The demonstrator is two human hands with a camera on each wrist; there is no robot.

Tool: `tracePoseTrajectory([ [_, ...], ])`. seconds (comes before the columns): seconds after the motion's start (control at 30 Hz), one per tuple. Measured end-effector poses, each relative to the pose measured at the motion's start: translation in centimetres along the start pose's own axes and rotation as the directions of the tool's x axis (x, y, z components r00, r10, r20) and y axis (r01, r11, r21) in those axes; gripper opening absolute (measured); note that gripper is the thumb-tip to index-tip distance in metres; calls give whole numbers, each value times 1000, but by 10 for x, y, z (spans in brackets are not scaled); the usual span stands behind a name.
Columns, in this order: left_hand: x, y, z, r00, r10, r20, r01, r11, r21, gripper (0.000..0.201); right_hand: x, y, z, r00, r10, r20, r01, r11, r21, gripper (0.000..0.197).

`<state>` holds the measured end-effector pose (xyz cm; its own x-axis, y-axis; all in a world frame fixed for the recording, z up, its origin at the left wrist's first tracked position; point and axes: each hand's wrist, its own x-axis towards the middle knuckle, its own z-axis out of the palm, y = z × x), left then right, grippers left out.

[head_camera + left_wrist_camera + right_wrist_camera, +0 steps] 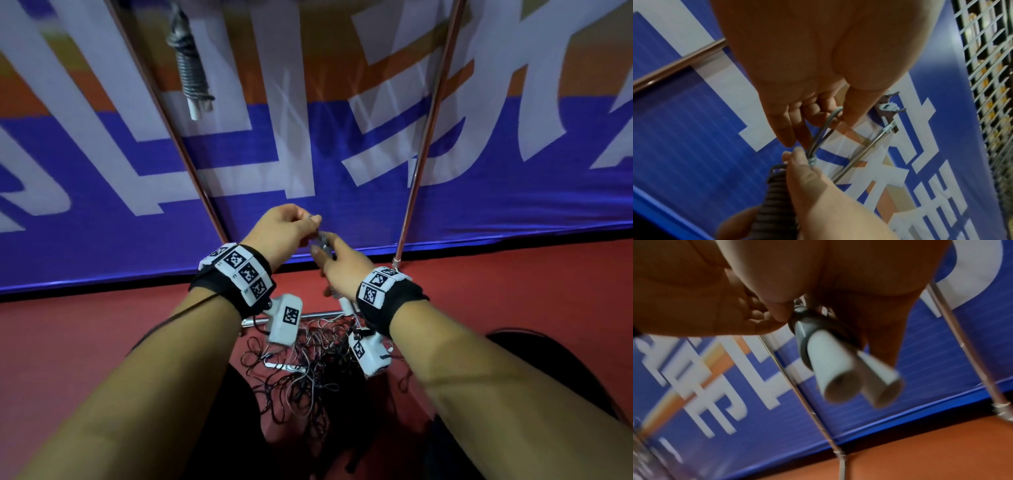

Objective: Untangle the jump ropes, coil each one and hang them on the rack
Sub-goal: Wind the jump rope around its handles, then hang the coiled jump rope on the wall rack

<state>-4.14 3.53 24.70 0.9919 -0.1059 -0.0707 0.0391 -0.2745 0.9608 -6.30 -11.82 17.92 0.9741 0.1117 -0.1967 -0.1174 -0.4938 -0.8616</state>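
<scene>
Coiled jump rope, dark tightly wound cord with two white handles, held before the rack. Right hand grips the bundle; left hand fingers pinch its grey loop. Risk: a slack pinch could let the wrap unwind onto the tangled ropes lying on the floor.

Behind the grip hangs a big blue banner, white block characters running across it and an orange band higher up. Its lower edge meets the red floor just below and beyond the grip, and that floor runs out to both sides. In the left wrist view, a pale metal mesh grille stands off to the side past the banner's edge, yellowish shapes behind it, too blurred to name.
</scene>
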Motion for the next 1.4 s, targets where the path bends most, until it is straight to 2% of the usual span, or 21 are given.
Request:
tracePoseTrajectory([
  [0.1,-5,27,-13,1000,13,-26,-15,995,-95,17,-6,-27,-4,997,-77,-12,77,994,83,39],
  [0.2,-11,57,-29,996,57,-62,-61,996,-64,13,-12,-61,-19,984,-152,-91,163,979,123,38],
  [0.27,-16,77,-40,992,88,-86,-94,993,-66,13,-16,-84,-33,959,-234,-162,257,956,140,30],
  [0.37,-19,100,-56,981,139,-135,-149,987,-63,21,-14,-116,-48,932,-301,-201,328,937,119,14],
  [0.47,-20,120,-70,970,188,-154,-196,980,-41,14,-5,-144,-57,908,-349,-230,376,923,82,5],
  [0.53,-16,132,-82,955,218,-202,-229,973,-33,11,2,-167,-60,887,-381,-260,405,913,45,6],
  [0.67,3,146,-109,945,207,-252,-248,958,-143,20,21,-214,-63,890,-345,-298,386,918,90,9],
  [0.83,32,169,-139,926,211,-312,-304,908,-288,7,57,-274,-68,889,-336,-312,392,910,138,9],
  [0.97,65,195,-162,889,192,-416,-339,886,-316,12,84,-315,-74,898,-333,-288,397,895,204,10],
  [1.1,99,223,-178,870,210,-447,-375,870,-321,18,116,-347,-84,884,-333,-327,419,875,241,10],
  [1.23,131,236,-181,875,182,-449,-346,882,-318,12,141,-358,-93,878,-292,-379,399,884,243,12],
  [1.3,144,235,-178,876,180,-449,-333,897,-290,16,151,-354,-93,873,-280,-398,386,897,215,13],
  [1.4,151,230,-173,852,200,-483,-326,926,-192,23,162,-341,-89,878,-280,-389,372,909,187,11],
])
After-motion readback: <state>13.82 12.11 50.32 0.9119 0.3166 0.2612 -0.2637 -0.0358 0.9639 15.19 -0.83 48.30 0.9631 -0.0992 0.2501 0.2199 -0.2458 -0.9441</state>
